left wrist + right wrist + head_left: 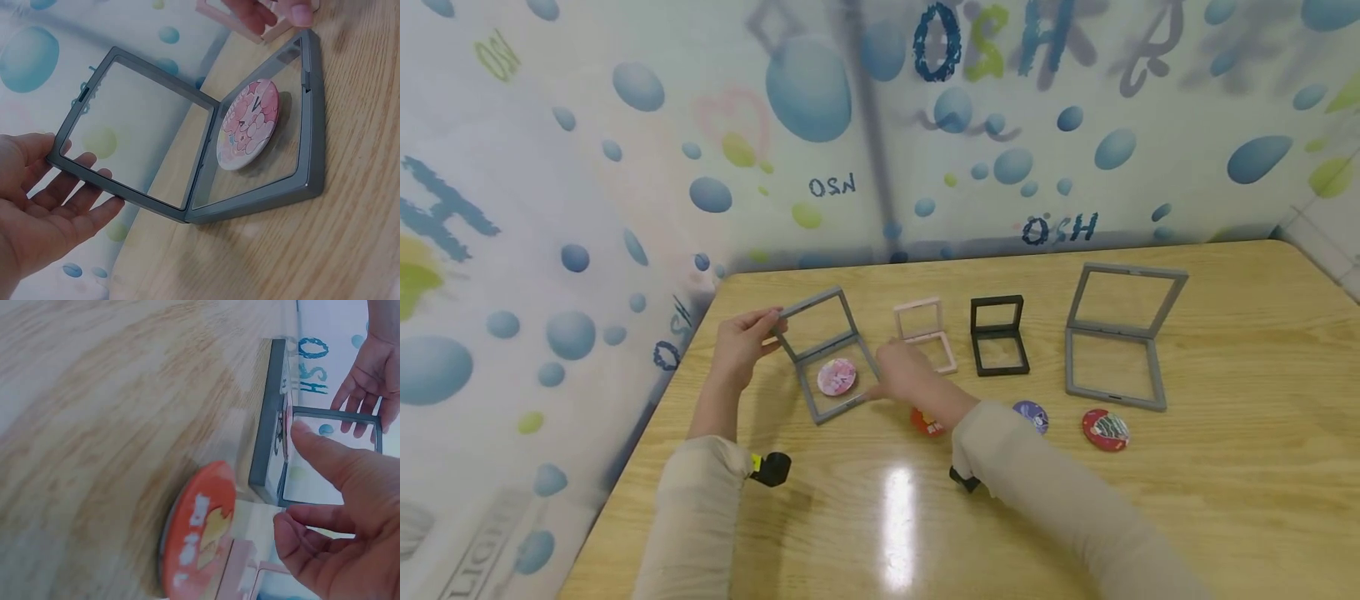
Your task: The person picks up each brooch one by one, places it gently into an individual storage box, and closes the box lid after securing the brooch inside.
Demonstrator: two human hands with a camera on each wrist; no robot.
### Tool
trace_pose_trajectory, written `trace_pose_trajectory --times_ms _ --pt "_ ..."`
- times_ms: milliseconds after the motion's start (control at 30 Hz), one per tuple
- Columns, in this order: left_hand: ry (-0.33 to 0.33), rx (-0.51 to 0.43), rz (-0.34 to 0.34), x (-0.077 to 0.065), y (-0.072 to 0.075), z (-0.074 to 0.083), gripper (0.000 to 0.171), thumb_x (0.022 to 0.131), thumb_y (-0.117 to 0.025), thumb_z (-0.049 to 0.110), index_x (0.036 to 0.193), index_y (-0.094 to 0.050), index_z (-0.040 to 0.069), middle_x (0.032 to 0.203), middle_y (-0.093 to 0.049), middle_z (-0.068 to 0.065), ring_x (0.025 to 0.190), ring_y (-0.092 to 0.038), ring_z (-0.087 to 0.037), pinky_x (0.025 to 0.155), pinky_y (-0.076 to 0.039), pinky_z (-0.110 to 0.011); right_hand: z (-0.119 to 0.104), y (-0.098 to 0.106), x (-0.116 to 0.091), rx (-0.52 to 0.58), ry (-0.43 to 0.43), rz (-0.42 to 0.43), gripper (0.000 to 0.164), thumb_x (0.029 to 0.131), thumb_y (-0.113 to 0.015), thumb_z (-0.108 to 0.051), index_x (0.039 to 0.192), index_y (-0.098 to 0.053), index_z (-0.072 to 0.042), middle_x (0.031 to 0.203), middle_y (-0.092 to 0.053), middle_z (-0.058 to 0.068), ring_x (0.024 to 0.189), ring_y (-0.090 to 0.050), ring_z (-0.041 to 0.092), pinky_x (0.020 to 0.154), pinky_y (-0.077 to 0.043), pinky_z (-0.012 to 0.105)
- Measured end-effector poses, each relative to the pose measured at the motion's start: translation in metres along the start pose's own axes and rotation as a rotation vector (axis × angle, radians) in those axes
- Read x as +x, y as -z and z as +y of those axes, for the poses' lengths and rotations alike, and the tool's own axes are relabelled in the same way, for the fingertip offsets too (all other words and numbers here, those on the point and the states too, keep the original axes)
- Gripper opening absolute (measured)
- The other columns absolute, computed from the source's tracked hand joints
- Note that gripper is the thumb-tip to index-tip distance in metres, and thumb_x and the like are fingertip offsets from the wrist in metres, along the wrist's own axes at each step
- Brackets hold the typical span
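Note:
My left hand [741, 346] pinches the outer corner of the raised lid of a grey display frame [808, 393], thumb on one face and fingers behind. On the clear film of its lower half lies a round pink badge [249, 125] with a cartoon print. My right hand [910, 375] is beside the near right corner of this frame, thumb stretched toward its front edge and the other fingers loosely bent, with nothing between them. In the head view that hand covers part of a small pink frame [917, 307].
Right of the pink frame stands an open black frame [1002, 369], then another large grey frame [1116, 397], also open. Near the front lie an orange-red badge [200, 531], a purple badge [1032, 415] and a red badge [1106, 430]. A patterned wall [895, 192] rises behind the table.

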State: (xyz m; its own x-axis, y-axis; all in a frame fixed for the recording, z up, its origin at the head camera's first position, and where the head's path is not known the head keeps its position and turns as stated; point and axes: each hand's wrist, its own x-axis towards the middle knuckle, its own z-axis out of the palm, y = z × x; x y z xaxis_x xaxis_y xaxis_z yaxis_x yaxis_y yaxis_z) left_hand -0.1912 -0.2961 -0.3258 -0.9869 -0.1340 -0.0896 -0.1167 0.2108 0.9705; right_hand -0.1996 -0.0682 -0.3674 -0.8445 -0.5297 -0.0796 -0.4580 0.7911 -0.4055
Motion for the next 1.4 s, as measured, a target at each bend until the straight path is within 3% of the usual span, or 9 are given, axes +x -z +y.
trace_pose_trajectory --times_ms 100,267,500,633,800,933,1033,1200,1400 --pt "0.001 -0.004 -0.005 0.0 0.0 0.0 0.042 0.095 -0.047 0.023 0.127 -0.048 -0.004 0.088 -0.06 0.009 0.108 -0.054 -0.024 0.093 -0.041 -0.04 0.004 -0.002 -0.002 0.029 -0.051 -0.026 0.043 0.067 -0.079 -0.034 0.058 -0.046 -0.009 0.058 -0.04 -0.001 0.053 -0.036 0.011 0.045 -0.032 0.021" --pt "-0.001 -0.013 -0.005 0.0 0.0 -0.001 0.041 0.095 -0.048 0.021 0.126 -0.048 -0.006 0.086 -0.06 0.011 0.094 -0.058 -0.009 0.093 -0.042 -0.04 0.007 -0.006 -0.006 0.041 -0.088 -0.035 0.041 0.067 -0.079 -0.033 0.054 -0.047 -0.011 0.054 -0.039 -0.003 0.05 -0.036 0.01 0.044 -0.029 0.022" --pt "0.0 -0.013 -0.041 -0.002 0.0 -0.002 0.042 0.095 -0.046 0.02 0.127 -0.046 -0.007 0.087 -0.06 0.01 0.116 -0.047 -0.032 0.096 -0.039 -0.04 0.007 -0.009 -0.009 0.04 -0.086 0.006 0.044 0.072 -0.076 -0.03 0.045 -0.045 -0.013 0.048 -0.037 -0.005 0.048 -0.033 0.009 0.041 -0.025 0.021" --pt "0.005 -0.001 -0.062 -0.003 0.001 -0.003 0.041 0.096 -0.045 0.019 0.127 -0.045 -0.007 0.096 -0.06 0.002 0.113 -0.049 -0.028 0.096 -0.039 -0.038 0.007 -0.01 -0.009 0.047 -0.09 0.028 0.046 0.074 -0.074 -0.028 0.043 -0.044 -0.013 0.045 -0.034 -0.005 0.045 -0.031 0.009 0.04 -0.022 0.02" --pt "-0.011 0.031 -0.1 -0.005 0.003 -0.004 0.041 0.096 -0.046 0.018 0.125 -0.045 -0.011 0.107 -0.058 -0.008 0.106 -0.053 -0.019 0.097 -0.038 -0.037 0.007 -0.011 -0.009 0.05 -0.093 0.037 0.04 0.074 -0.074 -0.029 0.045 -0.052 -0.013 0.045 -0.041 -0.006 0.046 -0.034 0.009 0.04 -0.025 0.02" --pt "-0.039 0.083 -0.151 -0.008 0.005 -0.006 0.04 0.096 -0.046 0.018 0.122 -0.047 -0.013 0.111 -0.056 -0.01 0.102 -0.054 -0.013 0.097 -0.038 -0.036 0.008 -0.012 -0.009 0.053 -0.101 0.034 0.047 0.074 -0.074 -0.03 0.043 -0.043 -0.014 0.042 -0.034 -0.006 0.043 -0.03 0.008 0.039 -0.021 0.02" --pt "-0.064 0.125 -0.173 -0.01 0.006 -0.008 0.04 0.095 -0.046 0.018 0.12 -0.048 -0.013 0.116 -0.054 -0.017 0.106 -0.053 -0.017 0.096 -0.039 -0.033 0.008 -0.013 -0.009 0.057 -0.1 0.034 0.052 0.075 -0.073 -0.029 0.041 -0.037 -0.014 0.041 -0.029 -0.006 0.042 -0.027 0.007 0.038 -0.018 0.019" --pt "-0.083 0.184 -0.159 -0.013 0.006 -0.012 0.04 0.094 -0.049 0.022 0.117 -0.053 -0.01 0.117 -0.055 -0.017 0.106 -0.052 -0.017 0.095 -0.04 -0.031 0.01 -0.013 -0.01 0.067 -0.09 0.037 0.05 0.076 -0.073 -0.027 0.041 -0.039 -0.014 0.041 -0.031 -0.007 0.042 -0.028 0.007 0.038 -0.019 0.018" --pt "-0.105 0.228 -0.142 -0.021 0.001 -0.016 0.035 0.092 -0.053 0.022 0.112 -0.059 -0.006 0.117 -0.056 -0.018 0.114 -0.046 -0.028 0.1 -0.032 -0.045 0.012 -0.013 -0.009 0.082 -0.08 0.027 0.047 0.076 -0.073 -0.026 0.042 -0.043 -0.014 0.042 -0.033 -0.007 0.043 -0.029 0.006 0.039 -0.019 0.018"
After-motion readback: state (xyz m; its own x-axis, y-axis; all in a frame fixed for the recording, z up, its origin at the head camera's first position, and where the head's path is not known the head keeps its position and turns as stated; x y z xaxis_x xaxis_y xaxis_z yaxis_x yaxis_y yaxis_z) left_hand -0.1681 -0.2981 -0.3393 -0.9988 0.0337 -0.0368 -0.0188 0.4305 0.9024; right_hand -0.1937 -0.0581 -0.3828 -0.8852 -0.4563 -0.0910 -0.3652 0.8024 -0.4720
